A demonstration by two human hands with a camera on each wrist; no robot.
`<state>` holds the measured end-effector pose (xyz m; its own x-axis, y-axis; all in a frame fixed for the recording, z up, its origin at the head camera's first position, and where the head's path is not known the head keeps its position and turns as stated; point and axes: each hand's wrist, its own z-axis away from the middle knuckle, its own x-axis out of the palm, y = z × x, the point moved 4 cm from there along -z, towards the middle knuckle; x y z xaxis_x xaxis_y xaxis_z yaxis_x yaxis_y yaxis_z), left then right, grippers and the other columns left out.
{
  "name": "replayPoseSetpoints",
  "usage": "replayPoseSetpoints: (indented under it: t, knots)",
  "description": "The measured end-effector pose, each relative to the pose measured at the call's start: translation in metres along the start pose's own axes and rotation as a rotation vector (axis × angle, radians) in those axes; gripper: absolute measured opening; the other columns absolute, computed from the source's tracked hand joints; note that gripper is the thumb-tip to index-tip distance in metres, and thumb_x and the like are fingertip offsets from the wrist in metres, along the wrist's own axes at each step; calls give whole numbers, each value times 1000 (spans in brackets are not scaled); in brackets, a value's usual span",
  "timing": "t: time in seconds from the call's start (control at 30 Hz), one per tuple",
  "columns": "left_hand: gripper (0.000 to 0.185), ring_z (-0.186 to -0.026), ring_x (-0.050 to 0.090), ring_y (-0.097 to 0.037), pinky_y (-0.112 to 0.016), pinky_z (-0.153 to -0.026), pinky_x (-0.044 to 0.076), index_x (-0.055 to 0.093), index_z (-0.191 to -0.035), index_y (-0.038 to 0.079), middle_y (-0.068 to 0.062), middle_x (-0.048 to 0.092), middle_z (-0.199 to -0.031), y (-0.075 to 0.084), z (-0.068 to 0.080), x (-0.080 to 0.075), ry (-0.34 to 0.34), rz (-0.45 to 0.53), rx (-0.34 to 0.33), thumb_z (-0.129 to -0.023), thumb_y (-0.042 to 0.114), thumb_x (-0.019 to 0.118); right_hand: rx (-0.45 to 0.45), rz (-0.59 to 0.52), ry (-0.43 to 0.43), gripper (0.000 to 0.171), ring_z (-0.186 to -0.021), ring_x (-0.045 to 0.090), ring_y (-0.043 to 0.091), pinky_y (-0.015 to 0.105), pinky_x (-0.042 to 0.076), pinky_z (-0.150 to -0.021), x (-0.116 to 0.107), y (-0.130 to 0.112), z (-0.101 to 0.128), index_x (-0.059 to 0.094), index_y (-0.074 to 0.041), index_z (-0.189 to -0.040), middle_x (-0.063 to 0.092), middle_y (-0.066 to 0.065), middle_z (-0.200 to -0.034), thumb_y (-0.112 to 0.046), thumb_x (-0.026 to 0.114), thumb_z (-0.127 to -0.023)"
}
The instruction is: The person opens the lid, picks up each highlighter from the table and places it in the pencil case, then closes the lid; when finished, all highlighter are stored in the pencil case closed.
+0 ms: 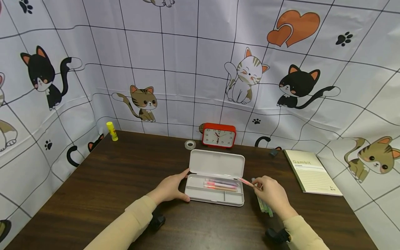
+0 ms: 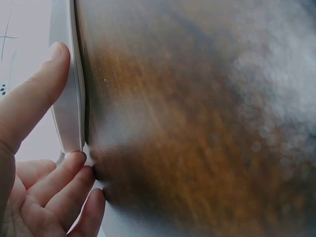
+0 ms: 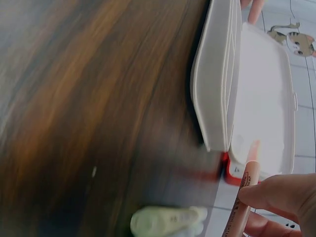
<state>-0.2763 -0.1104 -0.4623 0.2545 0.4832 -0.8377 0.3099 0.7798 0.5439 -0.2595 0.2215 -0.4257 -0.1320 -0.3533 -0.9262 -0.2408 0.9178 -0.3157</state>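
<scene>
on wood, left hand (image 1: 170,189) steadies plastic case (image 1: 215,198); right fingers (image 1: 260,184) pinch pink pen (image 1: 245,182).

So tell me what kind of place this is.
Probably a home study desk: a dark brown wooden table backed by a cat-print cloth, with an open white plastic pencil case, a red alarm clock and a green-edged notebook.

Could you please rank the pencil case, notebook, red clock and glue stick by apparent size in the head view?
1. Pencil case, lid open.
2. Notebook, somewhat smaller.
3. Red clock.
4. Glue stick, smallest, though it stands farthest back.
</scene>
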Motion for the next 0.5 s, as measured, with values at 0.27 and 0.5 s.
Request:
replayPoseSetpoints:
  t: [0.27, 0.5]
  knots:
    - [107, -125, 49, -31, -47, -103, 39, 28, -150, 8, -9, 55, -136, 0, 0, 0, 3, 3, 10, -65, 41, 85, -53, 12, -7, 11, -61, 44, 9, 27, 37, -51, 8, -20, -7, 73, -16, -84, 52, -6, -71, -7, 72, -77]
    - [107, -125, 49, -32, -47, -102, 40, 28, -150, 7, -11, 55, -135, 0, 1, -1, 3, 6, 26, -66, 40, 85, -76, 10, -24, 12, -62, 44, 8, 27, 37, -52, 16, -34, -13, 74, -15, -86, 51, -7, -70, -9, 74, -76]
